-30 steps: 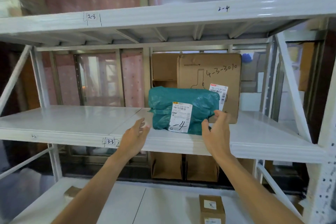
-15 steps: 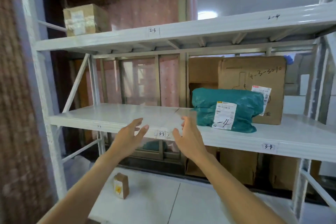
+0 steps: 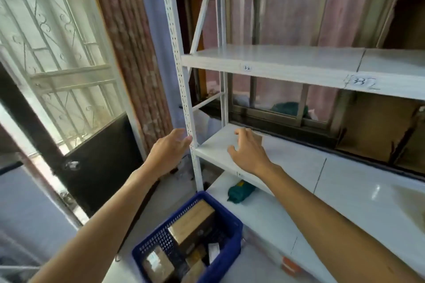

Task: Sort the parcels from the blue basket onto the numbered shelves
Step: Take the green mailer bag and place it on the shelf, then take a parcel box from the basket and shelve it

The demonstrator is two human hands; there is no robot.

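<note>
The blue basket (image 3: 230,225) stands on the floor at the bottom centre, holding several brown cardboard parcels (image 3: 190,223). Both my hands hover above it, empty, fingers relaxed. My left hand (image 3: 169,149) is beside the white shelf upright (image 3: 184,89). My right hand (image 3: 247,149) is over the left end of a lower white shelf (image 3: 299,163), in front of a small brown box (image 3: 257,138) that it partly hides. Above, the numbered shelf (image 3: 287,62) carries handwritten labels at its edge. A small green parcel (image 3: 240,192) lies on the lowest shelf.
A barred window and dark door (image 3: 96,163) are at the left, next to a brick pillar (image 3: 138,64). Brown cartons (image 3: 372,128) stand behind the rack at the right. A green bundle (image 3: 288,109) sits on the window ledge behind.
My view has swung left and down from the green parcel on shelf 3-4 to the rack's left end and the basket. Both hands have lowered, empty.
</note>
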